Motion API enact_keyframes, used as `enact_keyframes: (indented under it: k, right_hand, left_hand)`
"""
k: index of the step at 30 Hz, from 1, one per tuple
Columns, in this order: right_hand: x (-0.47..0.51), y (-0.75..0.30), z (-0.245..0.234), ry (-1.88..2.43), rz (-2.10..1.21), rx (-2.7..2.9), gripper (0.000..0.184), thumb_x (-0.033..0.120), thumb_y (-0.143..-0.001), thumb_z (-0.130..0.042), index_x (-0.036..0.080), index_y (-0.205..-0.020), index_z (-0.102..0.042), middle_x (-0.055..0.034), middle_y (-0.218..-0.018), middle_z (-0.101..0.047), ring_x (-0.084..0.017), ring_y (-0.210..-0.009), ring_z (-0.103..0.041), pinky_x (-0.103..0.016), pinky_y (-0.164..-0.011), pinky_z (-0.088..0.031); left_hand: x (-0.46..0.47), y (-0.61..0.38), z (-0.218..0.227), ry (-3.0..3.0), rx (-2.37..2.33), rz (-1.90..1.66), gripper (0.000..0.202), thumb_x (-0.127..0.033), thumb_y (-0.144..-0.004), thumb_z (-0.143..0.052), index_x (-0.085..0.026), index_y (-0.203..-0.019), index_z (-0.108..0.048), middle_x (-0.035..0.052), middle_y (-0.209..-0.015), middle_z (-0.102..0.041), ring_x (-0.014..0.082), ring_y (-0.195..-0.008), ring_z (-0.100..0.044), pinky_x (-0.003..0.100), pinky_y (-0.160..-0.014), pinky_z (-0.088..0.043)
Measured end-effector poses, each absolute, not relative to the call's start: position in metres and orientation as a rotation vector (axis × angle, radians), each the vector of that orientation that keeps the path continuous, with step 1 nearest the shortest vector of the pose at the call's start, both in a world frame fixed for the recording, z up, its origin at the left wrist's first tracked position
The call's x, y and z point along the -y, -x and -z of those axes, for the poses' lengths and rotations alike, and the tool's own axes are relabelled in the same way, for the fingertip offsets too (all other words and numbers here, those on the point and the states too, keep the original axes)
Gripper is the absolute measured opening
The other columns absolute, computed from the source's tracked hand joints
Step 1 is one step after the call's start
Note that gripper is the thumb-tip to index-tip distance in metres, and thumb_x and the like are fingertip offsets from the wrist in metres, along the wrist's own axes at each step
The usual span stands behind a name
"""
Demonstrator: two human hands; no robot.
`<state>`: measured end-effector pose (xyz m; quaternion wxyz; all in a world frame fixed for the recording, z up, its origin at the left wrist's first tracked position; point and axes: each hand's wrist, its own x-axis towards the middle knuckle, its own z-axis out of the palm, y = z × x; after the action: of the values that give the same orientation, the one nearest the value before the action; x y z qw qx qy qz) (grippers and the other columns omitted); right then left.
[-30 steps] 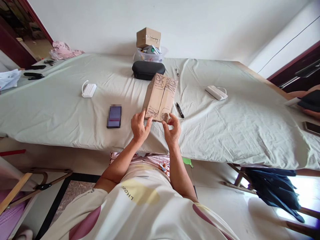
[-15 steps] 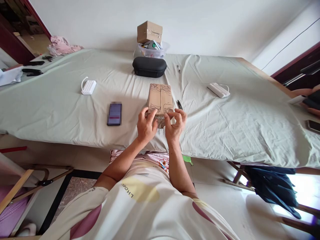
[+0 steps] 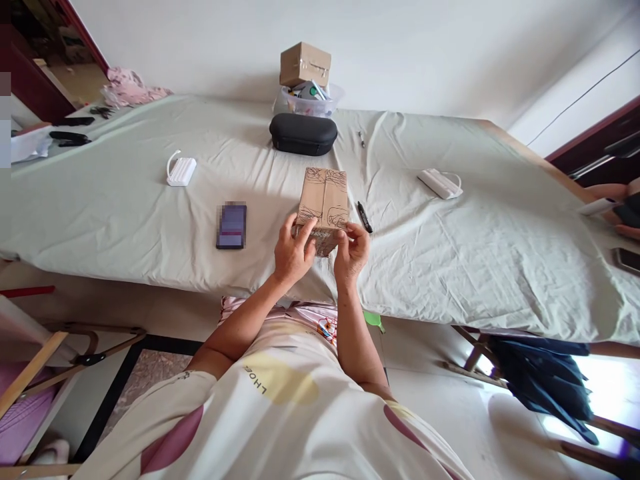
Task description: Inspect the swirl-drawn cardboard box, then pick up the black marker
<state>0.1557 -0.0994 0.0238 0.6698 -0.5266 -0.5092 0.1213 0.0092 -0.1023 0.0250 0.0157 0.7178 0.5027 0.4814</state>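
Note:
A small cardboard box (image 3: 325, 193) with dark scribbled lines at its top corners stands on the cloth in front of me. My left hand (image 3: 294, 252) grips its near left corner, with the index finger lying on the top edge and the thumb low by the front face. At the near right corner, my right hand (image 3: 352, 255) pinches the box between thumb and bent fingers. The front face is partly hidden by my hands. Just right of the box lies a black marker (image 3: 365, 217), touched by neither hand.
Left of the box lies a phone (image 3: 231, 227). White blocks with loops, one at left (image 3: 182, 171) and one at right (image 3: 441, 183), flank it. Behind are a black case (image 3: 303, 135), a plastic tub (image 3: 310, 105) and another carton (image 3: 305, 65). A person's arm (image 3: 623, 193) shows far right.
My right hand's fingers have drawn in closer at the box's right corner, leaving more of the marker visible. The left hand and the box have hardly moved; the view has shifted slightly.

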Motion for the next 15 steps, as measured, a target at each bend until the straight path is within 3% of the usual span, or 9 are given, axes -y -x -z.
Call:
enact_keyframes:
  k: [3,6,9,12,15]
  right_hand:
    - [0.094,-0.163,-0.012,1.199,-0.404,1.092,0.036,0.059,-0.096,-0.064,0.026,-0.11,-0.061,-0.0022,-0.094,-0.067,-0.018,-0.086,-0.067,-0.033,-0.078,-0.06]
    - [0.092,-0.176,-0.003,1.307,-0.492,1.199,0.033,0.056,-0.089,-0.069,0.025,-0.093,-0.059,-0.0013,-0.088,-0.068,-0.017,-0.079,-0.064,-0.032,-0.074,-0.057]
    - [0.092,-0.187,0.005,1.476,-0.505,1.389,0.024,0.044,-0.083,-0.07,0.026,-0.085,-0.055,-0.0002,-0.08,-0.065,-0.019,-0.076,-0.059,-0.036,-0.076,-0.056]
    - [0.092,-0.191,0.012,1.57,-0.416,1.515,0.016,0.034,-0.08,-0.066,0.027,-0.081,-0.052,-0.0011,-0.08,-0.063,-0.021,-0.077,-0.056,-0.04,-0.081,-0.055]
    - [0.092,-0.189,0.016,1.572,-0.38,1.544,0.013,0.03,-0.078,-0.063,0.027,-0.081,-0.051,-0.0021,-0.082,-0.063,-0.022,-0.08,-0.055,-0.042,-0.084,-0.055]
  left_hand:
    - [0.097,-0.007,-0.013,-2.133,-1.508,-1.52,0.057,-0.024,-0.102,-0.054,-0.023,-0.158,-0.048,0.0184,-0.158,-0.056,0.0292,-0.144,-0.06,0.046,-0.122,-0.052]
    - [0.089,-0.003,0.003,-1.913,-1.487,-1.52,0.07,-0.023,-0.102,-0.057,-0.019,-0.166,-0.031,0.0188,-0.148,-0.066,0.0258,-0.132,-0.069,0.04,-0.111,-0.061]
    - [0.08,0.002,0.017,-1.781,-1.551,-1.389,0.057,-0.022,-0.1,-0.064,-0.016,-0.154,-0.048,0.0148,-0.125,-0.076,0.0249,-0.11,-0.077,0.038,-0.096,-0.066]
    - [0.077,0.005,0.025,-1.887,-1.607,-1.269,0.041,-0.014,-0.092,-0.072,-0.018,-0.132,-0.063,0.0154,-0.126,-0.075,0.0292,-0.119,-0.075,0.042,-0.104,-0.064]
    - [0.079,0.004,0.027,-1.977,-1.622,-1.242,0.044,-0.007,-0.088,-0.072,-0.018,-0.13,-0.063,0.0172,-0.132,-0.073,0.0315,-0.128,-0.071,0.045,-0.111,-0.06]
